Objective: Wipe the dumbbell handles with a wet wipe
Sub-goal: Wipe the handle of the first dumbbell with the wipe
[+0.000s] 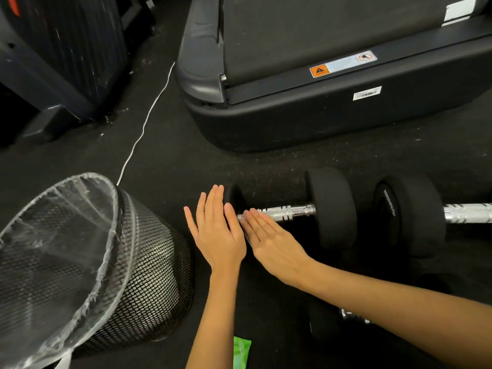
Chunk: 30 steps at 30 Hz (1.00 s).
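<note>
On black rubber gym flooring [165, 145], the nearest dumbbell [295, 210] lies with its chrome handle [286, 212] running left-right before us, our flat right hand [274, 242] on its left end, our straight-fingered left hand [217, 229] against the left weight.

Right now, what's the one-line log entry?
left hand flat against dumbbell end | right hand flat on handle | wipe barely visible

Two bare forearms, sleeveless, no jewellery visible.
</note>
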Each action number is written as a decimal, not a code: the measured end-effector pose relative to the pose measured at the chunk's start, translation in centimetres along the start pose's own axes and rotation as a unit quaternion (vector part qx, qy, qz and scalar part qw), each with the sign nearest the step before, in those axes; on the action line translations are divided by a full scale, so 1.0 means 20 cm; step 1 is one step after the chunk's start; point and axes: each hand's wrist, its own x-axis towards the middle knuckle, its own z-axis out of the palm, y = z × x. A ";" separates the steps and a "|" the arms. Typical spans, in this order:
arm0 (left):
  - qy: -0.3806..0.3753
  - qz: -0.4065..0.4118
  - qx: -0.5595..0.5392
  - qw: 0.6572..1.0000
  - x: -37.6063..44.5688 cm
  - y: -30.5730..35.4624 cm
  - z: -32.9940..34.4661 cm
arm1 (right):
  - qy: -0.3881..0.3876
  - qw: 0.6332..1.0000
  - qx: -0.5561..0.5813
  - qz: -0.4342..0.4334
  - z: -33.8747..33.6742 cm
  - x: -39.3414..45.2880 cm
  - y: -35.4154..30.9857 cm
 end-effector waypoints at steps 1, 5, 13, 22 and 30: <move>0.001 0.000 0.001 1.000 0.00 0.00 0.00 | -0.009 1.000 -0.006 0.005 -0.01 0.01 0.00; 0.000 -0.006 0.005 1.000 0.00 0.00 0.00 | -0.062 0.994 0.084 0.017 -0.10 0.19 0.08; 0.000 -0.005 0.006 1.000 -0.02 0.00 0.00 | -0.051 0.994 0.079 -0.047 -0.08 0.19 0.11; -0.011 -0.007 0.003 1.000 0.01 0.00 0.00 | -0.130 0.913 0.385 0.035 -0.14 0.16 0.19; -0.007 -0.013 0.000 1.000 -0.01 0.00 0.00 | -0.060 0.960 0.273 0.009 -0.06 0.20 0.16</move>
